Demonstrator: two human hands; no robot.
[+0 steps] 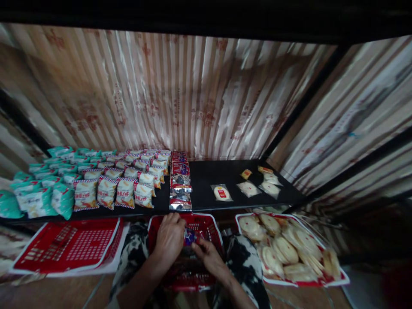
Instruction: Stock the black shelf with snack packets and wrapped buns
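A small purple and red snack packet is between my two hands, above the middle red basket in front of me. My left hand is curled round the packet's left side, and the palm side is hidden. My right hand pinches its lower right side with thumb and fingers. More dark packets lie low in this basket, blurred and partly covered by my hands. Straight ahead on the black shelf, a column of red, purple and silver packets runs from back to front.
Left on the shelf stand rows of white-and-orange snack bags and teal bags. Flat round packs lie to the right. Below are an upturned-looking red basket and a basket of round packs. Metal posts frame the shelf.
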